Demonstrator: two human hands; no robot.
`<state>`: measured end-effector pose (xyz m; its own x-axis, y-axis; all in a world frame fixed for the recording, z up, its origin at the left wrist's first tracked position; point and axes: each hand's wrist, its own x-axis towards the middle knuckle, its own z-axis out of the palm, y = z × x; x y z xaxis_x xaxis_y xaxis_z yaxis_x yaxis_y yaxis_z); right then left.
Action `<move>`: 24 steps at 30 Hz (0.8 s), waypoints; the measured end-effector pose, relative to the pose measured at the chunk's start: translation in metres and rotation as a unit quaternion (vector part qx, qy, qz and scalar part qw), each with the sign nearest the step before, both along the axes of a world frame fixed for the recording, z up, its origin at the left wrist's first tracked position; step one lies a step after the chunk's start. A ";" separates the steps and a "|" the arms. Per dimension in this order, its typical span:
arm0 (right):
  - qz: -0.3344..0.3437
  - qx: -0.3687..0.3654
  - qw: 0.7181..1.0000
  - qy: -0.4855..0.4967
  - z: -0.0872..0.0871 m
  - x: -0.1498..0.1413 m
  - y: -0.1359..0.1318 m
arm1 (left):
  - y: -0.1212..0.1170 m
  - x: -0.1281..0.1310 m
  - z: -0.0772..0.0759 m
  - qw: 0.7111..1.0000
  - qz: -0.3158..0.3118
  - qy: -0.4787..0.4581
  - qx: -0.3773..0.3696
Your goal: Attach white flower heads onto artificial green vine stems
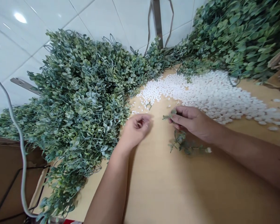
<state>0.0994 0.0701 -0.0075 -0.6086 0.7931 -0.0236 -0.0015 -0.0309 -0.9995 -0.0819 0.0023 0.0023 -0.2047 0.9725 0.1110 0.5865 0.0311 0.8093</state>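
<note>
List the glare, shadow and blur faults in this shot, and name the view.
Head view: bright glare spots on the white tiled wall, upper left; head view: soft shadows across the table near the arms; head view: the left hand and the green sprig below the right hand look smeared, perhaps by motion.

Left hand [134,129] blurred at the fingertips; sprig [183,144] partly hidden by right hand [188,121]. Leaf pile [242,37] at two o'clock cut off by top and right edges.
</note>
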 end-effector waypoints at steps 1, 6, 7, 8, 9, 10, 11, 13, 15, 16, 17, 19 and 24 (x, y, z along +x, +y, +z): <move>-0.001 0.002 1.000 -0.011 -0.002 -0.001 0.000 | 0.001 -0.007 0.000 0.996 0.049 0.062 0.028; -0.001 0.032 0.999 -0.034 -0.008 -0.003 0.002 | 0.006 -0.025 -0.002 0.932 0.172 0.318 -0.022; 0.002 0.037 0.999 -0.038 -0.008 -0.003 0.002 | 0.007 -0.024 -0.002 0.922 0.166 0.345 -0.049; 0.005 0.041 0.998 -0.043 -0.008 -0.002 0.002 | 0.008 -0.023 -0.003 0.915 0.160 0.364 -0.066; 0.009 0.044 0.998 -0.047 -0.008 -0.002 0.001 | 0.009 -0.021 -0.003 0.910 0.157 0.376 -0.073; 0.013 0.048 0.997 -0.052 -0.007 -0.002 0.000 | 0.009 -0.020 -0.004 0.909 0.157 0.381 -0.070; 0.018 0.054 0.997 -0.057 -0.006 -0.001 -0.001 | 0.010 -0.019 -0.005 0.909 0.158 0.381 -0.060; 0.030 0.069 0.995 -0.065 -0.004 -0.001 -0.003 | 0.010 -0.018 -0.007 0.918 0.161 0.361 -0.031; 0.036 0.088 0.993 -0.075 -0.002 -0.001 -0.006 | 0.010 -0.018 -0.009 0.942 0.169 0.290 0.001; 0.036 0.098 0.991 -0.085 -0.001 -0.001 -0.007 | 0.010 -0.017 -0.010 0.959 0.174 0.225 0.014; 0.035 0.109 0.988 -0.099 0.000 -0.001 -0.007 | 0.011 -0.016 -0.010 0.973 0.178 0.142 0.023; 0.031 0.139 0.981 -0.133 0.002 -0.001 -0.008 | 0.011 -0.011 -0.011 0.984 0.170 -0.039 0.031; 0.049 0.178 0.966 -0.183 0.005 -0.002 -0.006 | 0.010 0.007 -0.009 0.964 0.073 -0.245 0.071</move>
